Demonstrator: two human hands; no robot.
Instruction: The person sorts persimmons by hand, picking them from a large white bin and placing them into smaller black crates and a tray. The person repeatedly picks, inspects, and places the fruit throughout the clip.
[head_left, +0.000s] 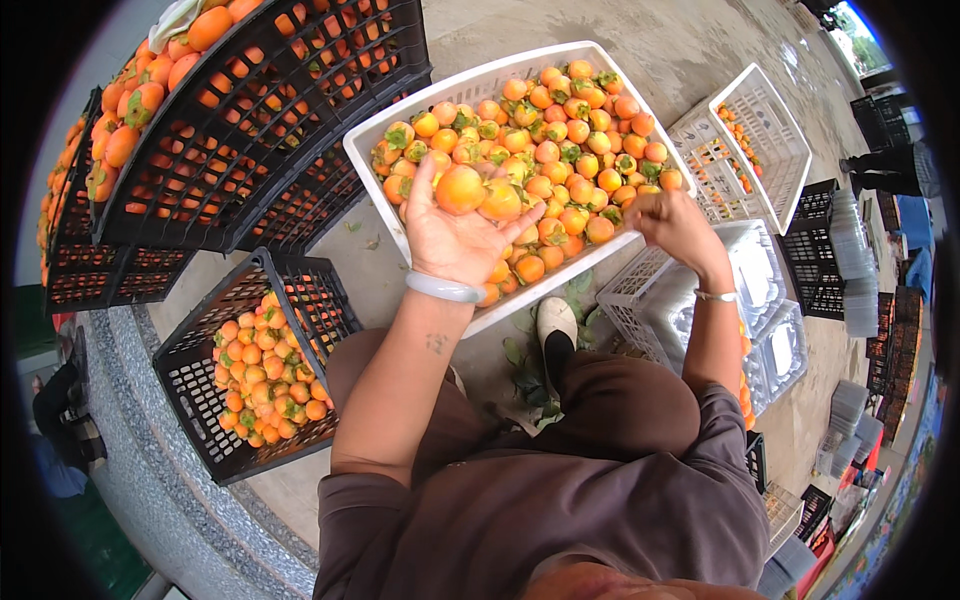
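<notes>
Palm up over the left part of a white plastic crate (442, 88), my left hand (465, 232) cradles two orange persimmons (460, 190). A jade-like bangle (445, 288) circles that wrist. Many loose persimmons (577, 154), several with green calyxes, fill the crate. At the crate's right edge is my right hand (667, 225), its fingers curled close to a persimmon (670, 179) at the corner; whether they touch or hold anything cannot be told. The right wrist wears a metal bracelet (716, 296).
Black crates (247, 135) of persimmons are stacked at the left, with another black crate (300, 270) below them. On the right are clear plastic clamshell boxes (757, 270) and white crates (780, 142). Leaves lie by my shoe (557, 319). Other people (892, 169) are at both sides.
</notes>
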